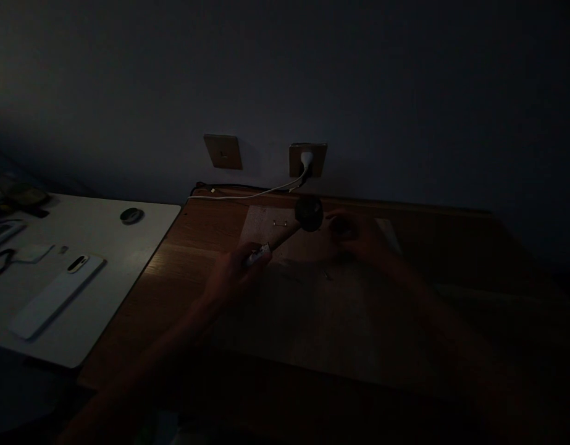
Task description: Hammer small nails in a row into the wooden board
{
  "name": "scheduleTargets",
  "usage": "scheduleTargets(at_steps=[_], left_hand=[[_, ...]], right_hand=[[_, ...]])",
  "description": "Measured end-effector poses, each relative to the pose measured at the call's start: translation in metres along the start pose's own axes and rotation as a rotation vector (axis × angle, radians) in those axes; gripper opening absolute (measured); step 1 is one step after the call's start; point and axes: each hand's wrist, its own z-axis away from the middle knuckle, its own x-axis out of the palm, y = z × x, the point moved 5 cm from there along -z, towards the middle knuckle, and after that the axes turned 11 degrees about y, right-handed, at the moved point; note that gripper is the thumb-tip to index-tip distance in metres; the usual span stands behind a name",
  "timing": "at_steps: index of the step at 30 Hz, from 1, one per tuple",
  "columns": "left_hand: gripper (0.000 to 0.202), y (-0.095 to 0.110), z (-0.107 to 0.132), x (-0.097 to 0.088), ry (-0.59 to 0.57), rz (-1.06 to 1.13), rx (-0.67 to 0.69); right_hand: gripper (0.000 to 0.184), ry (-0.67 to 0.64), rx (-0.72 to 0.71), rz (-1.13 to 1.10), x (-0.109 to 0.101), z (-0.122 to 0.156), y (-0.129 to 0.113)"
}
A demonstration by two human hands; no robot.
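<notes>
The scene is very dim. My left hand (241,262) is closed around the pale handle end (257,254) of a stick-shaped tool with a brownish shaft (283,235). The tool slants up to the right and ends in a dark, round head (309,213). Just right of that head, my right hand (356,235) has its fingers curled round something dark that I cannot make out. Both hands are above a pale sheet (303,321). A small metal bracket-like piece (280,223) lies on the sheet behind the shaft, and a tiny piece (327,275) lies nearer me.
The sheet lies on a wooden table (173,278) against the wall. A white plug (306,159) sits in a wall socket, its cable (252,196) along the table's back edge. Left is a white tabletop (104,247) with a phone (57,296) and a round dark object (131,215).
</notes>
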Motion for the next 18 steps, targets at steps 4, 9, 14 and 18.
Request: scheduleTargets(at_steps=[4, 9, 14, 18], left_hand=[[0.054, 0.001, -0.002, -0.002, 0.016, 0.026, -0.008], [0.051, 0.000, -0.002, -0.003, 0.020, 0.029, -0.023], [0.051, -0.001, -0.003, -0.003, 0.006, 0.051, -0.017], [0.055, -0.001, -0.004, -0.005, -0.003, 0.074, -0.041]], right_hand=[[0.040, 0.019, -0.013, 0.016, 0.014, -0.012, 0.009], [0.040, -0.024, -0.016, 0.077, 0.024, -0.017, 0.011], [0.032, -0.091, -0.042, 0.183, 0.025, -0.019, -0.004], [0.023, -0.083, -0.054, 0.216, 0.027, -0.022, -0.004]])
